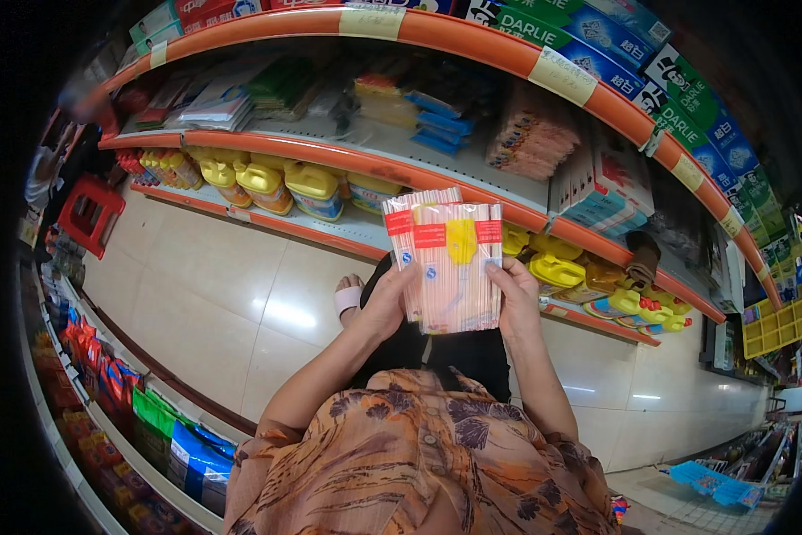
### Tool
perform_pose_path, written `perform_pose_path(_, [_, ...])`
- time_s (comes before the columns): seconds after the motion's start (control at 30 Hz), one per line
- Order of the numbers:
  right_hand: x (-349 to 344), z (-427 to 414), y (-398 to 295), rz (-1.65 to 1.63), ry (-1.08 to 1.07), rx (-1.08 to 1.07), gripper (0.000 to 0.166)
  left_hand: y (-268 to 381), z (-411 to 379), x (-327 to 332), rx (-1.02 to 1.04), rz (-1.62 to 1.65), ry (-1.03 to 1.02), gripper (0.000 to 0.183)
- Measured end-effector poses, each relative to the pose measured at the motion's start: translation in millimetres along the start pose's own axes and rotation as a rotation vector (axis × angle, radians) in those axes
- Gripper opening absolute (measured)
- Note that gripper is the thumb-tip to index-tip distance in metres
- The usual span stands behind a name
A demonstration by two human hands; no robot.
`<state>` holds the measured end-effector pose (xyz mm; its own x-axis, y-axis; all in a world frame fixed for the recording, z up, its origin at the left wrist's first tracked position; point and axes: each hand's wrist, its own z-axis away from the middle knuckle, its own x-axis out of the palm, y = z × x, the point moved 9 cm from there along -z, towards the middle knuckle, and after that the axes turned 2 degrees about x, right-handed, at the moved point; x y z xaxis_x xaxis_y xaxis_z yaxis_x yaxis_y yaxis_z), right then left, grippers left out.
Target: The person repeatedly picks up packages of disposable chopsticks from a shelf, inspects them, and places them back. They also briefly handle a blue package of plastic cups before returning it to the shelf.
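Both hands hold clear-wrapped packs of pale pink striped drinking straws in front of the shelf. The front pack (464, 294) has a red printed band and a yellow patch near its top. A second pack (399, 227) shows behind it, shifted to the left and slightly tilted. My left hand (387, 297) grips the left edges, thumb on the front. On the opposite side, my right hand (520, 294) pinches the right edge of the front pack. Whether more packs lie behind is hidden. A stack of similar packs (534, 140) lies on the middle shelf (347, 137).
Yellow-capped jugs (314, 190) line the bottom shelf, with more jugs (554, 271) at right. Toothpaste boxes (601, 40) fill the top shelf behind its orange rail (454, 40). A red plastic stool (90, 214) stands at left. Bagged goods (200, 461) sit on the shelf behind me.
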<state>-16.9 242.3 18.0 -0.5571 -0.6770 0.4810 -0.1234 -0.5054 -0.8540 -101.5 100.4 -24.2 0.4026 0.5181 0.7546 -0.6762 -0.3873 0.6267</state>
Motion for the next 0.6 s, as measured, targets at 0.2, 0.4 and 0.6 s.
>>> perform_pose_path(0.2, [-3, -5, -1, 0.072, 0.025, 0.050, 0.016, -8, 3, 9, -0.048, -0.091, -0.068, 0.038])
perform_pose_path(0.4, [-8, -9, 22, 0.012, 0.004, 0.092, 0.011, -27, 8, 0, -0.149, -0.121, -0.059, 0.038])
perform_pose_path(0.6, [-23, -9, 39, -0.025, 0.056, 0.107, 0.010, -37, 10, -3, -0.197, 0.027, -0.105, 0.047])
